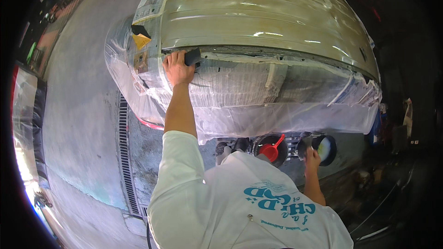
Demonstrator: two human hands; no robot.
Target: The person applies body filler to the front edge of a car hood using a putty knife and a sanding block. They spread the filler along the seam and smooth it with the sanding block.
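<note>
My left hand [177, 70], toward eleven o'clock, grips a dark block [194, 57] at the edge of a glossy gold vehicle panel [263, 16] at twelve; my right hand [313, 157], at four o'clock, is beside a black bucket [334, 153]; I cannot tell whether it grips anything.

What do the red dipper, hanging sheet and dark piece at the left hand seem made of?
Red dipper: likely plastic, evenly coloured and fairly smooth. Hanging sheet: probably thin plastic film, translucent and wrinkled. Dark piece: matte, straight-edged; perhaps rubber or abrasive paper, too small to tell.
</note>
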